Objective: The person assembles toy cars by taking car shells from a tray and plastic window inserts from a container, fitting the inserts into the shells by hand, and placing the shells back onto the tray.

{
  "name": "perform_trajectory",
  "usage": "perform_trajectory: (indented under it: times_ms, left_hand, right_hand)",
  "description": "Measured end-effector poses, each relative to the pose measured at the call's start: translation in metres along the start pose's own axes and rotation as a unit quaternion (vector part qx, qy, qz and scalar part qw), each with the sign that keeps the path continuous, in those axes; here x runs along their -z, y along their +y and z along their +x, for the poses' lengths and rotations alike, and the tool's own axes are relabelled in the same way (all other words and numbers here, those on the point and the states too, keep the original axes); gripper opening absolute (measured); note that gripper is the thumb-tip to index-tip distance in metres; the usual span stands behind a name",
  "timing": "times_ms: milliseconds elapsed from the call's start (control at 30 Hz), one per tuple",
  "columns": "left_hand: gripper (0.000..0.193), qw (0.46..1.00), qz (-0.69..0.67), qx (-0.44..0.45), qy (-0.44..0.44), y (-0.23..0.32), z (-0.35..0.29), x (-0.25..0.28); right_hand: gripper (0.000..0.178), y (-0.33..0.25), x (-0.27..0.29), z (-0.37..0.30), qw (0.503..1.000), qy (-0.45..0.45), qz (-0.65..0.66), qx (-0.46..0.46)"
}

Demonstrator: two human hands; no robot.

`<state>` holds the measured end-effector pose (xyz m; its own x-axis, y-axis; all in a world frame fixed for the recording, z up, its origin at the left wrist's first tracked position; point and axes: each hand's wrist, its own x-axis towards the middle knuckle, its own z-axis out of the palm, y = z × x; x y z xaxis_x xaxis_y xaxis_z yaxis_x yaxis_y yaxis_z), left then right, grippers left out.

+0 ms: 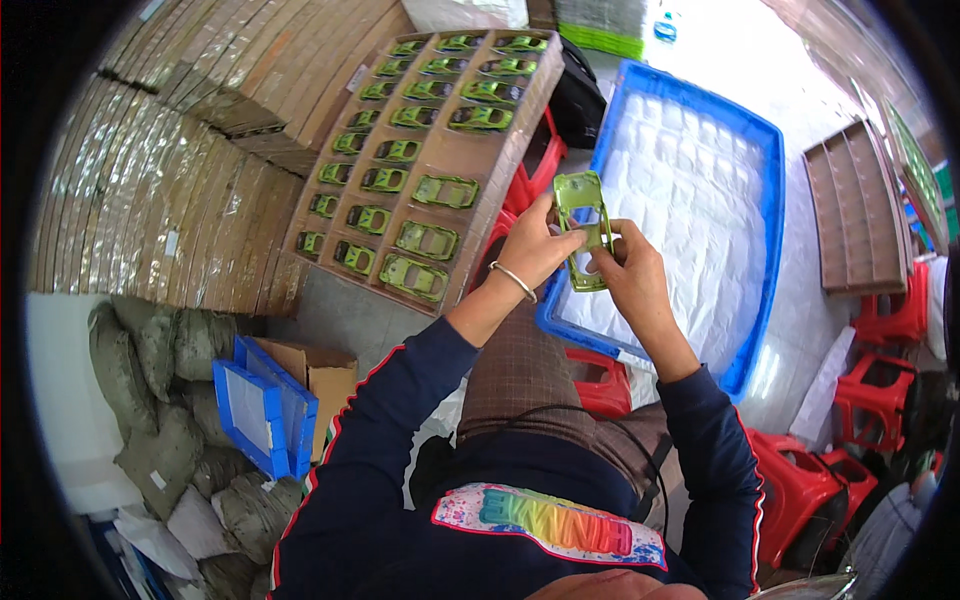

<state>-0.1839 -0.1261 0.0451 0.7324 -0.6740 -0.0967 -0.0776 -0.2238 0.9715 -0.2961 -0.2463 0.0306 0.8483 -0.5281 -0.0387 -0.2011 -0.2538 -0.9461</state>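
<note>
A green toy car body shell (579,192) is held upright between both hands, above the near left side of a blue-rimmed tray. My left hand (537,245) grips its left side, with the thumb across the middle of the shell. My right hand (634,277) pinches the lower right side, its fingers near the window openings; whether they hold a smaller part is hidden. To the left, a compartmented cardboard tray (440,150) holds several green car shells (427,240) in columns, and one spot in its right column shows bare cardboard.
The blue tray (778,200) is lined with white sheeting (690,200). Cardboard stacks (150,200) rise at the left, above grey sacks (160,400) and small blue trays (255,410). Red stools (800,490) and a brown divided tray (855,205) stand at the right.
</note>
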Motion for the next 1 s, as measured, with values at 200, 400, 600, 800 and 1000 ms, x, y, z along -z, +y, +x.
perform_trajectory:
  times_ms: [200, 400, 600, 800, 1000]
  left_hand:
    - [0.036, 0.990, -0.081, 0.038, 0.111, -0.042, 0.055, 0.050]
    - [0.034, 0.950, -0.143, 0.144, 0.239, -0.068, 0.107, 0.129]
    - [0.045, 0.912, -0.157, 0.207, 0.318, -0.127, 0.153, 0.178]
    - [0.051, 0.886, 0.379, 0.204, 0.172, -0.106, 0.145, 0.218]
    - [0.049, 0.861, 0.478, 0.031, 0.170, -0.072, 0.175, 0.174]
  right_hand:
    - [0.055, 0.000, 0.000, 0.005, 0.986, -0.060, 0.157, 0.008]
    - [0.052, 0.050, 0.055, -0.002, 0.984, -0.026, 0.156, -0.086]
    - [0.048, 0.078, 0.112, -0.008, 0.983, 0.043, 0.107, -0.141]
    - [0.037, 0.096, 0.154, 0.021, 0.985, 0.116, 0.066, -0.107]
    - [0.027, 0.128, 0.196, 0.087, 0.981, 0.175, -0.042, -0.070]
